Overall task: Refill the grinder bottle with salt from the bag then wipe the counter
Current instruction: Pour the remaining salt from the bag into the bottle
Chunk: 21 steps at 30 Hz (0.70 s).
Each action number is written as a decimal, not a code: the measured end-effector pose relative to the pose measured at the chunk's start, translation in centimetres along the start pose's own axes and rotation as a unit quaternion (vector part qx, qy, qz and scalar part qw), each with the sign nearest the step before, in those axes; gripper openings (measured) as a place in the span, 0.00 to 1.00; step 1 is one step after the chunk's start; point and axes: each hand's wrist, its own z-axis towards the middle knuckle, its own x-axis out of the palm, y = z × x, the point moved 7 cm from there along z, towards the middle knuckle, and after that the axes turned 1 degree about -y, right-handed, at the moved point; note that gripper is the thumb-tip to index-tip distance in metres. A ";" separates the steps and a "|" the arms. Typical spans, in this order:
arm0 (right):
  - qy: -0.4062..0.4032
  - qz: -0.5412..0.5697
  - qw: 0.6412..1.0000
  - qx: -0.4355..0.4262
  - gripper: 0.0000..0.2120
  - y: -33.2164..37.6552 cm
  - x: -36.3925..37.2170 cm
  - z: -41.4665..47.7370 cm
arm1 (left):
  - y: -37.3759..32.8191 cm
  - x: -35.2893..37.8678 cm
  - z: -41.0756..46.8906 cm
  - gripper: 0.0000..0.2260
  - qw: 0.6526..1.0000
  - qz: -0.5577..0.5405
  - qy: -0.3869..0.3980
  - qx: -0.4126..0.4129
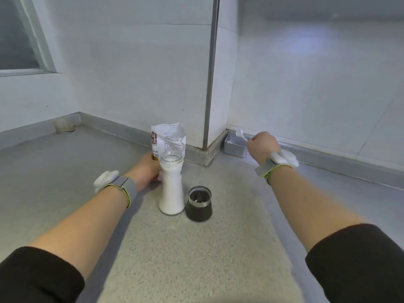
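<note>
The clear glass grinder bottle point(171, 184) stands open on the counter, nearly full of white salt. Its dark grinder top point(199, 203) rests just to its right, opening upward. Behind the bottle the torn-open white salt bag point(169, 139) stands upright. My left hand point(147, 171) holds the bag's lower part, partly hidden behind the bottle. Off to the right, my right hand point(263, 146) grips a white plastic spoon point(240, 133), whose bowl is over a small grey square container point(235, 146) by the wall.
A beige mat point(192, 248) covers the grey counter point(54, 171) under the bottle and top. White walls and a metal-edged corner column point(209, 84) close off the back. A window point(15, 40) sits at far left. A small round drain-like fitting point(64, 125) lies at the back left.
</note>
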 end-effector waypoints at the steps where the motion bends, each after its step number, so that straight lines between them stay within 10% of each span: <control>1: 0.003 -0.006 1.000 -0.009 0.11 0.1 0.1 0.7 | 0.2 0.0 0.4 0.08 1.000 0.009 -0.020 -0.010; 21: 0.058 -0.010 0.997 -0.044 0.14 3.4 -0.4 -0.4 | -3.2 -0.8 -1.3 0.04 0.999 0.036 0.009 0.037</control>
